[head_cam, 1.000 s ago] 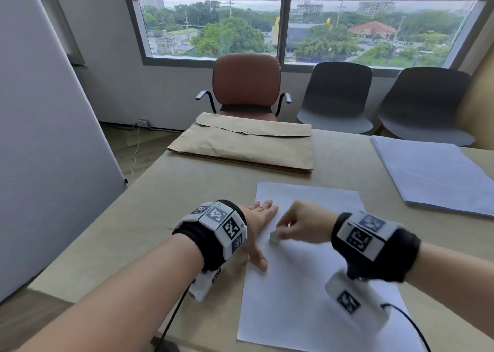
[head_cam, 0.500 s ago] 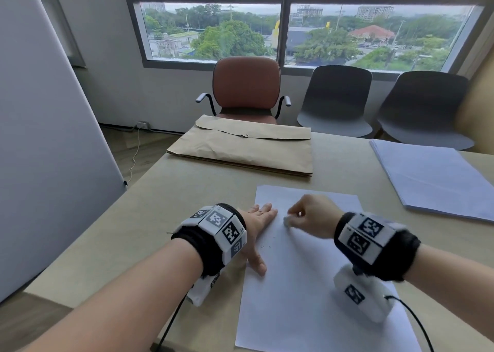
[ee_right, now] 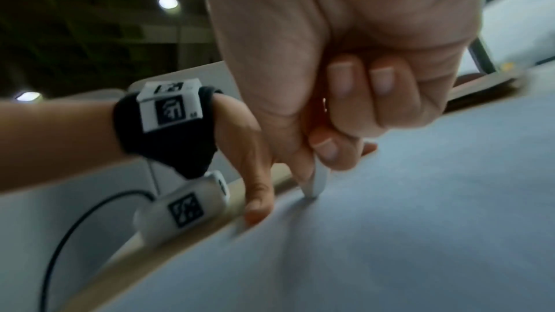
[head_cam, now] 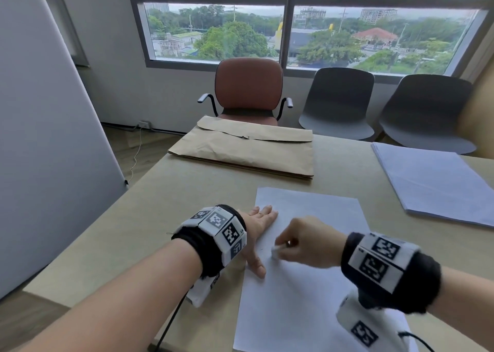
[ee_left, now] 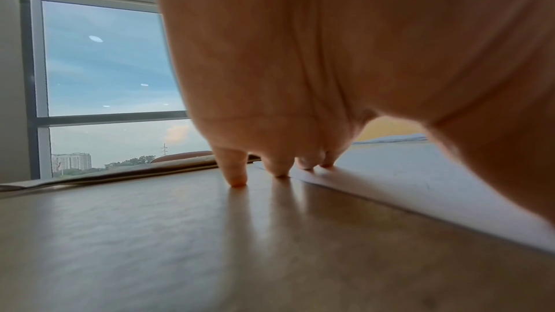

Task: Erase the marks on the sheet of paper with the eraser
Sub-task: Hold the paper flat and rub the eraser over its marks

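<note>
A white sheet of paper (head_cam: 302,285) lies on the beige table (head_cam: 187,212) in front of me. My left hand (head_cam: 256,234) lies flat with straight fingers, pressing the sheet's left edge; its fingertips (ee_left: 237,179) touch table and paper (ee_left: 420,186). My right hand (head_cam: 302,242) pinches a small white eraser (head_cam: 275,251) and holds it against the paper just right of the left thumb. In the right wrist view the eraser (ee_right: 317,184) stands on the sheet (ee_right: 405,234) between thumb and curled fingers. A faint mark shows near the eraser; the rest of the page looks blank.
A brown envelope (head_cam: 248,148) lies at the table's far side. A stack of pale blue sheets (head_cam: 438,180) sits at the right. A brown chair (head_cam: 248,89) and two grey chairs (head_cam: 339,103) stand under the window. A white panel (head_cam: 40,138) stands left.
My right hand with the eraser slid away from me half a second ago and has now come back toward me along the sheet. The left hand has stayed pressed on the paper.
</note>
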A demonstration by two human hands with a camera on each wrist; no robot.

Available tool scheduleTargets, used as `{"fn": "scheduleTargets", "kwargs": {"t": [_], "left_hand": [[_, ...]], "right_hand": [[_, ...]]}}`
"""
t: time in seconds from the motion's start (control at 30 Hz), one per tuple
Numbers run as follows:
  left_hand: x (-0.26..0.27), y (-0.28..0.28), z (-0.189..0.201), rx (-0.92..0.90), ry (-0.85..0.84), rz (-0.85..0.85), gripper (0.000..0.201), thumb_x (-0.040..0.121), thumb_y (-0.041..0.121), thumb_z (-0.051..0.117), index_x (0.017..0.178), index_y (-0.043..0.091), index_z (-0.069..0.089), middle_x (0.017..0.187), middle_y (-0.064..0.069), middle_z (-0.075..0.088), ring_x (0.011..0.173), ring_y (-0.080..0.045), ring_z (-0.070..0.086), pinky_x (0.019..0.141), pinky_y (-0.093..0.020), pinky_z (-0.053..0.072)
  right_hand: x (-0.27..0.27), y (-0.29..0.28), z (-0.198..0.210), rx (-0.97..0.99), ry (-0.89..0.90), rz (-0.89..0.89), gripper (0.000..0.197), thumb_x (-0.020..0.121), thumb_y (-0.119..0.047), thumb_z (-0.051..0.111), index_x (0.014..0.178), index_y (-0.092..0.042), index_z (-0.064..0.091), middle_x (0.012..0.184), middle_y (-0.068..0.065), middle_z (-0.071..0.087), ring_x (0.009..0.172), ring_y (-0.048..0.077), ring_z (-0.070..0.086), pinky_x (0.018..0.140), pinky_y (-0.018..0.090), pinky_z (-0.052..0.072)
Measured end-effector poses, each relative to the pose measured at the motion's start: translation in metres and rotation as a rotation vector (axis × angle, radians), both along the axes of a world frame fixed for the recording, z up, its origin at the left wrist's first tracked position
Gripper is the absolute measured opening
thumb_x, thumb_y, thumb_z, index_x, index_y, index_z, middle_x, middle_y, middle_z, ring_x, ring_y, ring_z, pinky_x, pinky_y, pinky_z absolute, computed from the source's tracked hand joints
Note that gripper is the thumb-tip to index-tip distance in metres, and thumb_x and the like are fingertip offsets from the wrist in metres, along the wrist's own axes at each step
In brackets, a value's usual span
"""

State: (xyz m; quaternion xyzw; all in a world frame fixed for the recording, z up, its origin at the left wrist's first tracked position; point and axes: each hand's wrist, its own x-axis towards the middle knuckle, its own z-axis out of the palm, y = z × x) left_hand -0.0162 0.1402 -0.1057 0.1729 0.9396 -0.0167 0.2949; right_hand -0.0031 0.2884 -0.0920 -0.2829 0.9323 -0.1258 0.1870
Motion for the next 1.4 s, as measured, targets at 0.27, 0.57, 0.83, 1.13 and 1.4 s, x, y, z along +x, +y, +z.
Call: {"fn": "scheduleTargets", "kwargs": {"t": [0.27,0.57,0.83,1.13,1.4], "left_hand": [[0.001,0.0,0.003,0.012,-0.01,0.001,0.125,0.072,0.046,0.076,0.148,0.02,-0.02,0.157,0.004,-0.023,0.146,-0.014,-0.015,0.118,-0.037,-0.001],[0.005,0.001,0.008,0.021,0.002,-0.004,0.122,0.074,0.044,0.075,0.149,0.018,-0.017,0.158,0.001,-0.019,0.146,-0.016,-0.013,0.118,-0.036,0.0],[0.006,0.001,0.009,0.027,0.005,0.001,0.12,0.074,0.042,0.075,0.149,0.019,-0.016,0.158,0.002,-0.018,0.146,-0.015,-0.012,0.118,-0.034,-0.001],[0.01,0.011,0.004,0.05,0.044,0.061,0.108,0.08,0.056,0.062,0.151,0.016,-0.009,0.159,0.001,-0.015,0.147,-0.018,-0.008,0.118,-0.038,0.002],[0.012,0.013,0.002,0.02,0.035,0.043,0.115,0.079,0.054,0.065,0.149,0.015,-0.017,0.158,-0.001,-0.02,0.146,-0.022,-0.013,0.117,-0.042,-0.001]], "right_hand": [[-0.013,-0.005,-0.002,-0.038,0.059,-0.092,0.025,0.084,-0.021,0.057,0.071,-0.003,0.068,0.05,0.0,0.05,0.049,0.012,0.041,0.05,0.022,0.032],[-0.026,-0.006,-0.004,-0.074,0.077,-0.175,0.025,0.082,-0.021,0.058,0.068,0.0,0.064,0.055,0.008,0.053,0.055,0.017,0.042,0.049,0.021,0.032],[-0.038,-0.003,-0.005,-0.056,0.099,-0.238,0.026,0.08,-0.024,0.06,0.075,-0.001,0.07,0.068,0.018,0.062,0.058,0.016,0.044,0.058,0.026,0.036],[-0.025,0.009,0.004,0.118,-0.146,0.023,0.029,0.089,-0.031,0.051,0.074,-0.012,0.066,0.072,0.005,0.07,0.043,0.003,0.052,0.047,0.016,0.04],[-0.024,0.006,-0.007,0.057,0.128,0.047,0.046,0.089,-0.022,0.051,0.047,-0.018,0.031,0.048,0.0,0.034,0.048,0.018,0.034,0.054,0.026,0.03]]}}
